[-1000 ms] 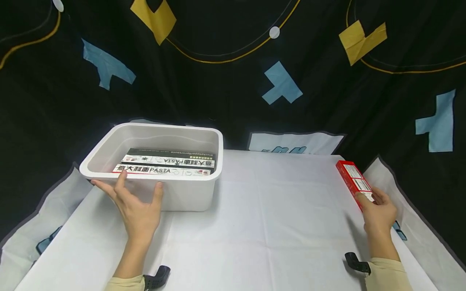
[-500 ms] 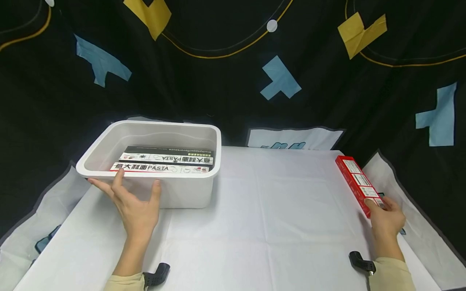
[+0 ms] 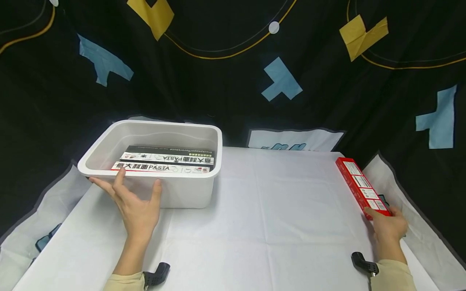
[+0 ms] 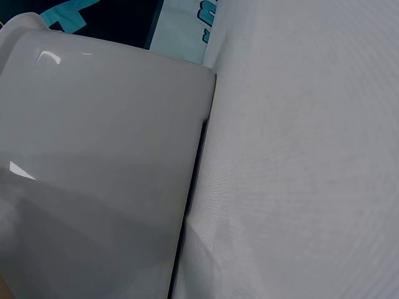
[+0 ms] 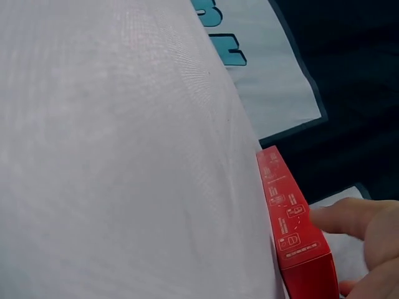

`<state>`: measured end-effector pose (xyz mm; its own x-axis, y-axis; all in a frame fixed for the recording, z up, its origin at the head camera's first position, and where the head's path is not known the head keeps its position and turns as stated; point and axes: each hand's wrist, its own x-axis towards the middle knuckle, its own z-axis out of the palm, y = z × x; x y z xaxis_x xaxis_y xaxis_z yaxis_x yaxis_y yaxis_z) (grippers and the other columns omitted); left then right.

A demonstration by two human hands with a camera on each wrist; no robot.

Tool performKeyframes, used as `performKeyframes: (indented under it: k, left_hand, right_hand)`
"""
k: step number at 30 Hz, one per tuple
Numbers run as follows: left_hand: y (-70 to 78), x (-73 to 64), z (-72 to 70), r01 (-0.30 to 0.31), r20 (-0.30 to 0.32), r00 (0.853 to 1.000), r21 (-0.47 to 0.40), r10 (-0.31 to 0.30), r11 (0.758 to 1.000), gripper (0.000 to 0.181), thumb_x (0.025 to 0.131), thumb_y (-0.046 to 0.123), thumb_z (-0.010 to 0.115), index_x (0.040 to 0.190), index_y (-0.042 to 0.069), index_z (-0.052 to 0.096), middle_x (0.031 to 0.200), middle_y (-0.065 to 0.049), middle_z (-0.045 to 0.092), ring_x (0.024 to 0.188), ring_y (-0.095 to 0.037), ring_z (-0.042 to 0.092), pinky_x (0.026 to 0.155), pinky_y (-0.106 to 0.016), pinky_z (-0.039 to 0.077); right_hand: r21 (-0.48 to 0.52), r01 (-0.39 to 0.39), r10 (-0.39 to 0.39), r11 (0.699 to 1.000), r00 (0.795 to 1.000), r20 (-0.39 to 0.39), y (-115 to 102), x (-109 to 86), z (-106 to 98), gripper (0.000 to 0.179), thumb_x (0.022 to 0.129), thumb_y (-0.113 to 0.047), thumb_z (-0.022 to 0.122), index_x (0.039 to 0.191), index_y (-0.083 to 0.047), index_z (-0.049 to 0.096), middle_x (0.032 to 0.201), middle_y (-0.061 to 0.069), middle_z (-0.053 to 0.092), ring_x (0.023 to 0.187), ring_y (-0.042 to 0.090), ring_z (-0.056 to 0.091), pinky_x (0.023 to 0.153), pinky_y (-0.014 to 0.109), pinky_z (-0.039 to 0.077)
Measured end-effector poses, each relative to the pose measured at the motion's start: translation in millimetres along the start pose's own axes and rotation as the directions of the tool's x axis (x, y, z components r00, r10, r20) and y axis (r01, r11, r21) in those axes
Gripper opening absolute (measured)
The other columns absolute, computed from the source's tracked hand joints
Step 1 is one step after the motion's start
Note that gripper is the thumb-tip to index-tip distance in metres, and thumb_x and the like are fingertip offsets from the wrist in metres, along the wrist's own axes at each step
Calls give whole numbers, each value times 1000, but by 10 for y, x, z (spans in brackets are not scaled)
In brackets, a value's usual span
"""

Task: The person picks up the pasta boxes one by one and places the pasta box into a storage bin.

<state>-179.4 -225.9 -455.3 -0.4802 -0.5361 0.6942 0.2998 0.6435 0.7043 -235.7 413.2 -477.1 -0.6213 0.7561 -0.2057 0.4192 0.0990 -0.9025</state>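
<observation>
On the left stands a light grey plastic tub (image 3: pixel 189 193); its smooth wall (image 4: pixel 112 118) fills much of the left wrist view. Inside are pasta boxes (image 3: pixel 165 167) with black and white sides. My left hand (image 3: pixel 140 214) is spread against the tub's near wall, fingertips just under or at the rim. At the right table edge a slim red box (image 3: pixel 358 184) with white labels lies lengthwise. My right hand (image 3: pixel 390 227) holds its near end, thumb at the left and fingers at the right, partly hidden. The right wrist view shows the thumb (image 5: pixel 349 217) touching the red box.
White cloth (image 3: pixel 255 218) covers the table between tub and red box. A black curtain (image 3: pixel 218 93) with blue and yellow shapes hangs behind. Pale cloth (image 3: pixel 418 226) lies beyond the right edge. Black straps with mounts (image 3: pixel 364 263) sit on both wrists.
My right hand has slid toward me and right along the red box to its near end, uncovering more labels. The box's far end, the tub and my left hand stay put.
</observation>
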Motion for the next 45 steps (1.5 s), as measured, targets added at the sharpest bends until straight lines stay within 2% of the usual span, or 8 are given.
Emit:
performKeyframes:
  k: [4, 11, 15, 21, 25, 31, 37, 45]
  left_hand:
    - [-6, -5, -2, -14, 4, 1000, -1, 14, 1000, 86, 77, 33, 79, 145, 12, 32, 158, -22, -20, 146, -23, -19, 116, -36, 11]
    - [-17, -5, 2, -22, 1, 1000, 6, 22, 1000, 85, 77, 33, 79, 145, 12, 32, 158, -22, -19, 146, -24, -18, 117, -37, 10]
    - [-20, -3, 2, -23, 1, 1000, 8, 23, 1000, 85, 77, 34, 79, 145, 12, 32, 158, -23, -19, 146, -23, -18, 117, -36, 10]
    - [-16, 5, 5, -17, 1, 1000, 11, 17, 1000, 85, 77, 34, 79, 145, 14, 32, 158, -21, -19, 146, -23, -17, 116, -38, 13]
    - [-12, 17, 16, -14, 4, 1000, 12, 14, 1000, 85, 77, 34, 80, 145, 14, 32, 158, -20, -19, 146, -23, -17, 116, -38, 16]
    - [-10, 15, 19, -12, 7, 1000, 19, 12, 1000, 85, 78, 35, 79, 146, 14, 32, 159, -19, -19, 146, -23, -17, 116, -38, 16]
    - [-5, 7, 20, -10, 9, 1000, 15, 10, 1000, 86, 78, 35, 79, 146, 14, 32, 159, -19, -20, 146, -22, -17, 116, -38, 16]
    - [-23, 2, 13, -16, -5, 1000, 22, 17, 1000, 85, 78, 35, 79, 145, 13, 32, 158, -22, -18, 146, -23, -17, 116, -38, 15]
  right_hand:
    - [-32, 2, -3, 999, 1000, -4, 52, 4, 13, 92, 83, -28, 78, 156, -14, 23, 159, 15, 20, 144, 36, 18, 107, 49, 31]
    - [-28, -25, 24, 999, 999, -30, 35, -24, 31, 87, 83, -23, 76, 155, -14, 27, 158, 14, 22, 142, 36, 21, 106, 48, 33]
    - [-23, -33, 32, 999, 998, -51, 17, -39, 29, 87, 83, -28, 76, 154, -15, 29, 158, 13, 24, 142, 34, 22, 106, 47, 33]
    - [9, 4, -3, 1000, 995, -95, -35, -60, 7, 90, 75, -41, 80, 150, -17, 39, 155, 11, 32, 141, 26, 25, 109, 35, 33]
    - [50, 11, -6, 999, 994, -106, -104, -112, -4, 85, 74, -47, 80, 147, -23, 45, 153, 4, 35, 140, 20, 26, 107, 32, 35]
    - [113, 21, -11, 993, 996, -89, -231, -264, 20, 80, 73, -46, 83, 144, -31, 49, 153, -5, 34, 140, 14, 22, 107, 35, 36]
    - [193, 85, -73, 978, 995, -64, -377, -468, 54, 81, 65, -45, 88, 139, -31, 55, 147, -5, 44, 129, 8, 33, 105, 33, 38]
    - [315, 184, -175, 931, 983, -58, -715, -782, 72, 76, 55, -34, 95, 126, -26, 67, 128, -4, 59, 110, 8, 47, 90, 21, 47]
